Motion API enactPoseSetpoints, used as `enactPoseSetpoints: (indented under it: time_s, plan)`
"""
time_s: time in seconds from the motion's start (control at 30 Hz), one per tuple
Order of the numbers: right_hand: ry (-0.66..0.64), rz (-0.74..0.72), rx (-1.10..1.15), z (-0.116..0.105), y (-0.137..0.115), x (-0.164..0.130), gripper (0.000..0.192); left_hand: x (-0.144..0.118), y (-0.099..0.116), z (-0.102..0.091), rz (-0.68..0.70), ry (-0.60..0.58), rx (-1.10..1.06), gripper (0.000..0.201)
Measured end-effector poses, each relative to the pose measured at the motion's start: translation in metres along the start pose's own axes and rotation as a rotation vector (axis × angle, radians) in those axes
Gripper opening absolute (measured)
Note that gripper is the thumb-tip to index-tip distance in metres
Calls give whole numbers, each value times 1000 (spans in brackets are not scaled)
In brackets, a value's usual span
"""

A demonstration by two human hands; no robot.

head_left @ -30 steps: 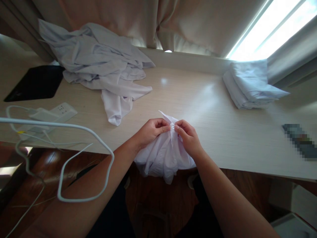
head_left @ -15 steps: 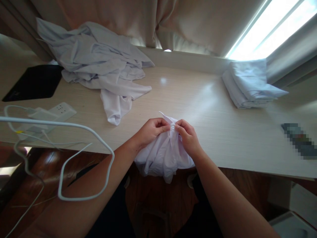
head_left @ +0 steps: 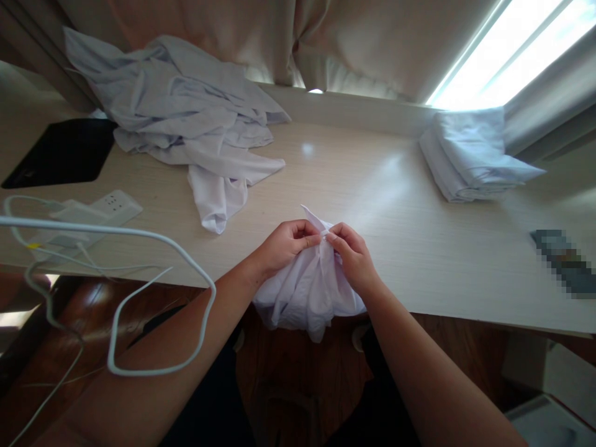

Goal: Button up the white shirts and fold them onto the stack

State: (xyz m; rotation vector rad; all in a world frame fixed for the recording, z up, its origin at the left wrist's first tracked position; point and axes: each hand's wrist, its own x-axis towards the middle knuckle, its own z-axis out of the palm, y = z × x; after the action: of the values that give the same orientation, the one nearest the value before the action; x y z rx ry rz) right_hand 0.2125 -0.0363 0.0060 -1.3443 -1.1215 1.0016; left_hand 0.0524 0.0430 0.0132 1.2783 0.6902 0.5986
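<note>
A white shirt (head_left: 305, 292) hangs bunched over the table's front edge, its lower part below the tabletop. My left hand (head_left: 294, 243) is closed in a pinch on the shirt's buttoned edge, thumb on top. Facing it, my right hand (head_left: 352, 251) pinches the same spot from the other side, and the fingertips of both hands nearly meet. A small button sits between the thumbs, mostly covered now. One pointed corner of the cloth sticks up beyond my fingers.
On the table (head_left: 354, 167) lie a heap of white cloth (head_left: 177, 105), a folded white stack (head_left: 470, 155), a black mat (head_left: 60, 152), a power strip (head_left: 109, 208) and a blurred object (head_left: 565, 264). A white cable (head_left: 162, 371) loops across my left forearm. Curtains (head_left: 372, 49) hang behind.
My right thumb has shifted slightly left over the button, which showed more clearly before. The shirt's pointed corner stands a little higher. Both hands keep their pinch.
</note>
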Motion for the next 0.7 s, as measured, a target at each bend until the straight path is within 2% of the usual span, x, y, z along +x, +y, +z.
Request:
enactPoseSetpoints:
  time_s: [0.3,0.4,0.7]
  plan:
    - [46,11,6,-2,4,1,19,0,3,2,29,22,67,24]
    - [76,46,8,-3,6,3,19,-2,4,4,63,44,190,28]
    - [104,101,103,-6,7,8,21,-12,10,1,130,-39,613,34]
